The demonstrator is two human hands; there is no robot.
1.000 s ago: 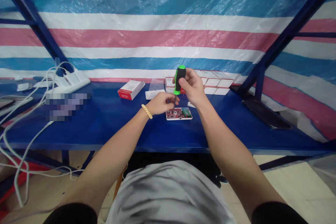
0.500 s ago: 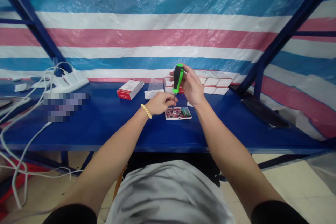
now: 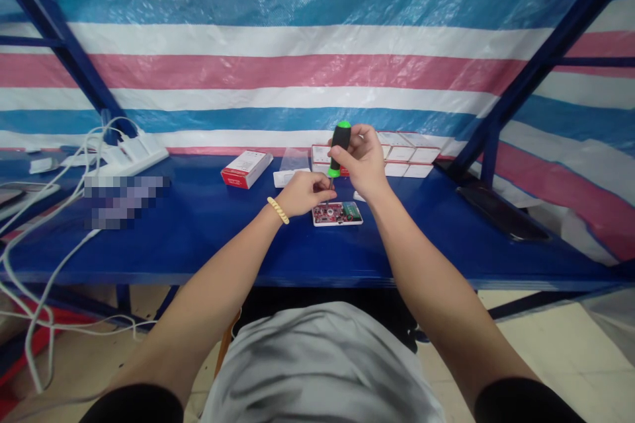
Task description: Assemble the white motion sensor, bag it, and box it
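A black and green screwdriver (image 3: pixel 340 145) stands nearly upright over a red circuit board (image 3: pixel 330 213), which sits in a shallow white housing on the blue table. My right hand (image 3: pixel 366 160) grips the screwdriver's handle, thumb on the near side and fingers behind it. Lower down, my left hand (image 3: pixel 307 194) pinches the metal shaft close to the board's far left part. The screwdriver's tip is too small and too covered by my fingers to make out. A small white piece (image 3: pixel 358 196) lies just behind the housing, by my right wrist.
A red and white box (image 3: pixel 247 168) lies back left, beside a white piece with clear film (image 3: pixel 292 176). Stacked white boxes (image 3: pixel 409 153) stand behind my right hand. A power strip (image 3: pixel 131 152) with cables is at left; a dark flat object (image 3: pixel 502 213) lies right.
My right hand's fingers have gone from stretched out around the handle to closed on it, and the handle has become slightly more upright. My left hand has stayed almost in place.
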